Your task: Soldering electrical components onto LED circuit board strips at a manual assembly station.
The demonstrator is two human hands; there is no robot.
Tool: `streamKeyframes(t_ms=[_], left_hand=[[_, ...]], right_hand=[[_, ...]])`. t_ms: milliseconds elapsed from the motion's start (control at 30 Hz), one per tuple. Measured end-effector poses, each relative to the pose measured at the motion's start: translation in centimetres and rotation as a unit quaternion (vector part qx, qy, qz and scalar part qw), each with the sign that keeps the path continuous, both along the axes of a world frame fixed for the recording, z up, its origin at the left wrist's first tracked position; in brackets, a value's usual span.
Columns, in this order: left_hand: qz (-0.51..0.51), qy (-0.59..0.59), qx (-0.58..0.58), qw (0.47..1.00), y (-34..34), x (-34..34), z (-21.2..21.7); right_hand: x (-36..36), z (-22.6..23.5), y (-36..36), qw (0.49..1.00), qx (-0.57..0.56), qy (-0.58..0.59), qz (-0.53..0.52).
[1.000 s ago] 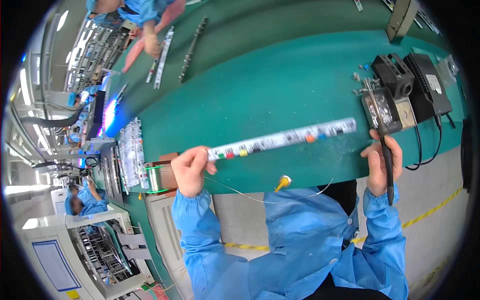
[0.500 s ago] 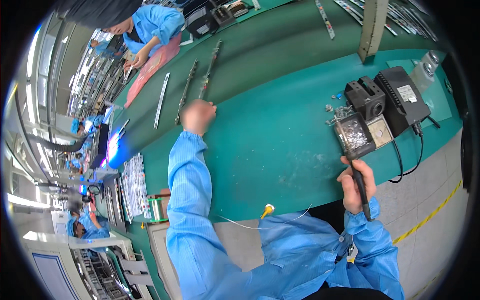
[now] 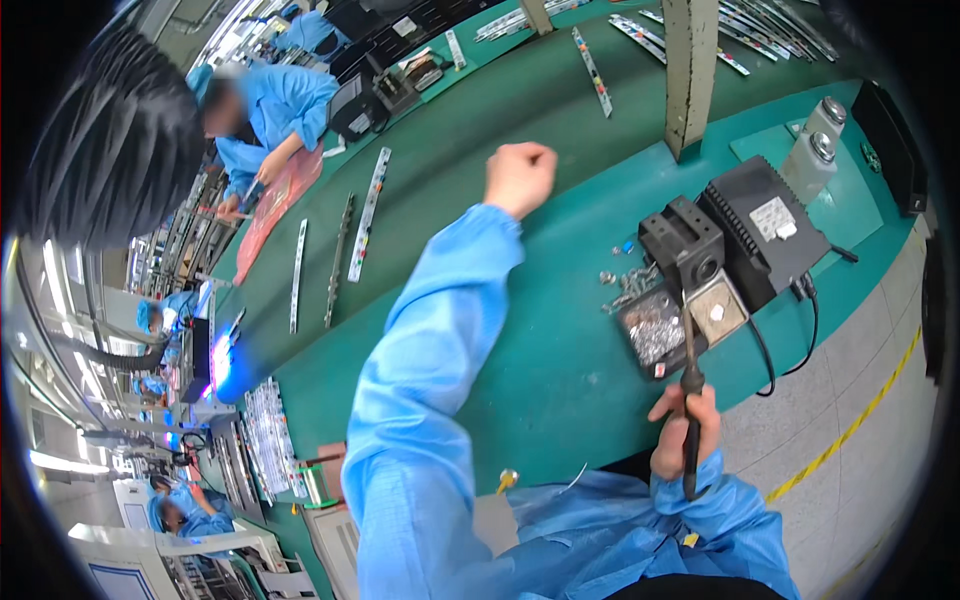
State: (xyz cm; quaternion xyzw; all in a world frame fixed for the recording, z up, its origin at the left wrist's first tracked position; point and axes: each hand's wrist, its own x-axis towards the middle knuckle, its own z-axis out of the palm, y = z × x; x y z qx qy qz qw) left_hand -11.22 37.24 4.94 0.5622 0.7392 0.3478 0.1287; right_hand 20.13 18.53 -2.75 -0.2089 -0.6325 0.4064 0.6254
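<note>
1. At far left, a bundle of white boards (image 3: 267, 430) lies side by side on the worktop (image 3: 560, 340), just beside a solder spool (image 3: 318, 482); the flat, parallel laying probably keeps each one easy to lift.

2. On the darker green band (image 3: 440, 165) lie three separate strips: a thin pale one (image 3: 298, 275), a dark one (image 3: 338, 262) and a white one (image 3: 370, 213) dotted with coloured parts. The gaps between them presumably stop the parts from knocking.

3. The left hand (image 3: 520, 182) reaches out over the band, right of these strips. Its fingers are folded into a loose fist and nothing shows in them; whether it touches the surface cannot be told.

4. A dark tray (image 3: 677, 364) of silvery bits sits before the black iron stand (image 3: 683, 245), likely to keep scraps near the tip.

5. The right hand (image 3: 709, 422) has its fingers wrapped around the soldering iron (image 3: 692, 385), at the worktop's near edge. The iron is slender, with a dark handle and slim metal shaft, and points toward the stand, a grip that seems meant to keep the hand off the shaft.
</note>
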Motion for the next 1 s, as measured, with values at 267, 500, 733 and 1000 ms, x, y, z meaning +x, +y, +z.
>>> streamKeyframes(t_ms=[267, 500, 733, 1000], left_hand=[[0.095, 0.094, 0.013, 0.991, 13.4, 7.6, -3.2], [0.115, 0.138, 0.007, 0.984, 9.8, 2.2, -0.5], [0.064, -0.08, 0.002, 0.995, -13.1, -5.3, 10.6], [0.139, -0.132, 0.016, 0.981, -40.7, -3.3, 9.4]], right_hand=[[0.3, 0.3, -0.3, 0.999, -0.015, -0.035, -0.022], [0.0, 1.4, 0.0, 0.998, -0.017, -0.056, -0.012], [0.2, 1.1, 0.3, 0.999, 0.009, -0.04, -0.019], [-0.7, 0.9, -0.6, 0.998, 0.05, -0.031, -0.021]])
